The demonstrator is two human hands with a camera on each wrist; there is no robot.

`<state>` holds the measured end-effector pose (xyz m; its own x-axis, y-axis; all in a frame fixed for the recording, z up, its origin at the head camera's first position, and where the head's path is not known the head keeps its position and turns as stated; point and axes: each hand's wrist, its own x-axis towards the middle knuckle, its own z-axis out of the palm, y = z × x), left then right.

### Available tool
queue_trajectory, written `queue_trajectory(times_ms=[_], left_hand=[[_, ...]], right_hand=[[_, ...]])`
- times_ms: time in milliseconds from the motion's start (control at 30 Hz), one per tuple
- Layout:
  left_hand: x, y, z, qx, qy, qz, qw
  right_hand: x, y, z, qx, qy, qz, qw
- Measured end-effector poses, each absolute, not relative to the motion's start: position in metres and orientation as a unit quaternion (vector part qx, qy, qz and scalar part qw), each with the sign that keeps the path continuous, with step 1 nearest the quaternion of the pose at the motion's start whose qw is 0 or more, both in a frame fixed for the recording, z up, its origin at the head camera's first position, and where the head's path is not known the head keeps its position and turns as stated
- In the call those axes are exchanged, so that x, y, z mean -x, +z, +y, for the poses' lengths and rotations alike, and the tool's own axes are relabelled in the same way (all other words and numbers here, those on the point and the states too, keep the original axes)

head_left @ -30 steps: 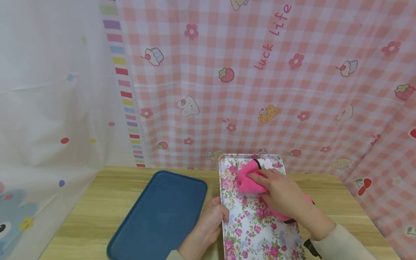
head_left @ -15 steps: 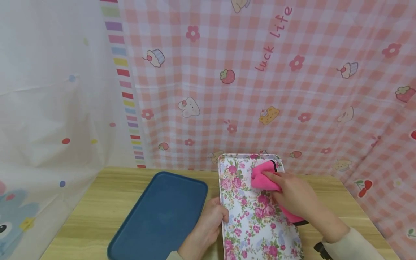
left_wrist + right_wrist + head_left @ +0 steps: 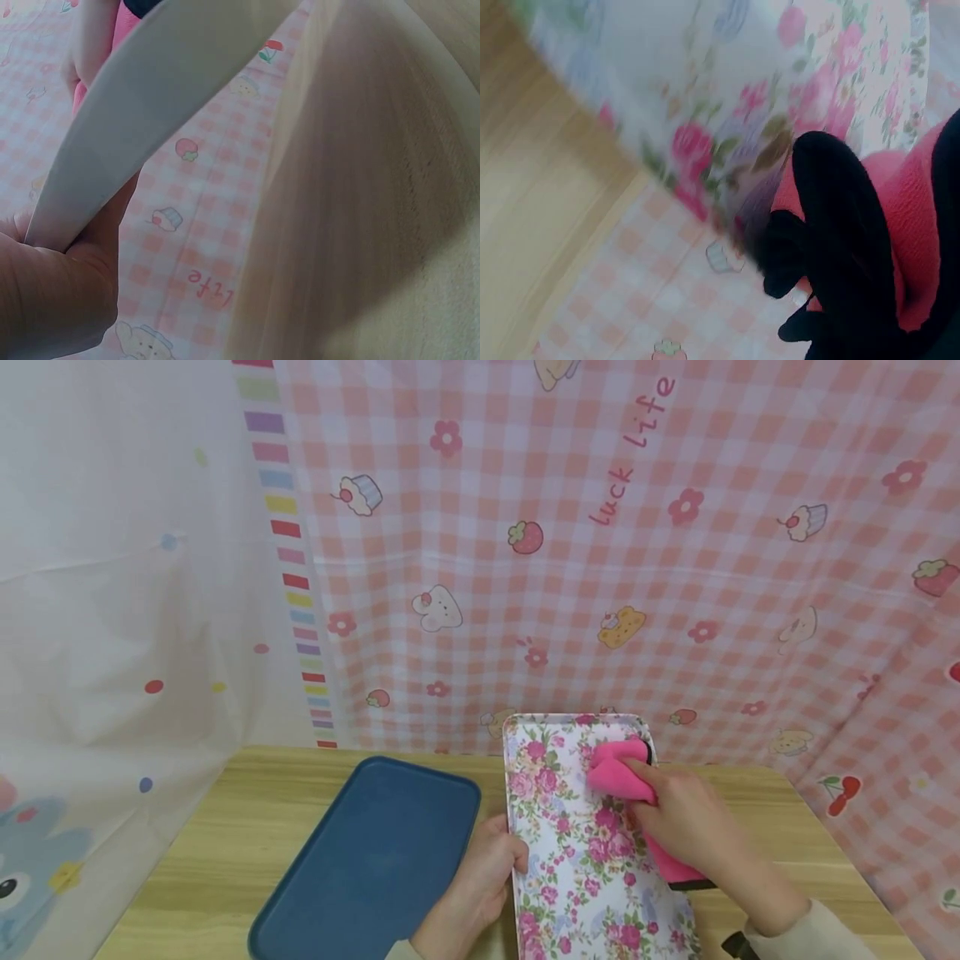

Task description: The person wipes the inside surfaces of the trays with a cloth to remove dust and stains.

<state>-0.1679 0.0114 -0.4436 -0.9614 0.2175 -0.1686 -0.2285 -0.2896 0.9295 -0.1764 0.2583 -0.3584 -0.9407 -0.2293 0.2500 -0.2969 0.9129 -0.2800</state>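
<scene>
here, bunched fuzzy cloth touches a flowered, round-cornered tray.

Screened-off nook; wider room type could not be told. Pink checked, cupcake-printed cloth and dotted white sheeting hung behind and beside wood-grain tabletop.

Flwr tray tilted; pink blk-edged cloth atop.

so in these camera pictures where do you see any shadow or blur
Head view: soft light, floral tray pattern clear; left wrist view: broad shadow across the wooden table; right wrist view: the floral tray's lower edge blurred.
</scene>
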Motion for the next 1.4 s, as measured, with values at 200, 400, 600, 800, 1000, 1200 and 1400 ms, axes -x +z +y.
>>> queue_trajectory(times_ms=[200,400,600,800,1000,1200,1400], left_hand=[[0.168,-0.443,0.013,0.007,0.804,0.58,0.135],[0.168,-0.443,0.013,0.005,0.807,0.576,0.131],[0.168,-0.441,0.013,0.004,0.806,0.577,0.13],[0.169,-0.441,0.013,0.006,0.802,0.584,0.125],[0.168,-0.443,0.013,0.013,0.797,0.591,0.126],[0.166,-0.442,0.012,0.009,0.799,0.587,0.129],[0.165,-0.441,0.011,0.005,0.798,0.587,0.137]], right_hand=[[0.167,-0.362,0.251,-0.067,0.2,-0.973,0.094],[0.162,-0.365,0.244,-0.044,0.218,-0.97,0.098],[0.158,-0.366,0.234,-0.037,0.233,-0.968,0.085],[0.158,-0.365,0.222,-0.052,0.24,-0.964,0.098],[0.157,-0.366,0.21,-0.075,0.249,-0.961,0.089],[0.156,-0.368,0.198,-0.093,0.232,-0.963,0.1],[0.152,-0.373,0.184,-0.109,0.197,-0.967,0.118]])
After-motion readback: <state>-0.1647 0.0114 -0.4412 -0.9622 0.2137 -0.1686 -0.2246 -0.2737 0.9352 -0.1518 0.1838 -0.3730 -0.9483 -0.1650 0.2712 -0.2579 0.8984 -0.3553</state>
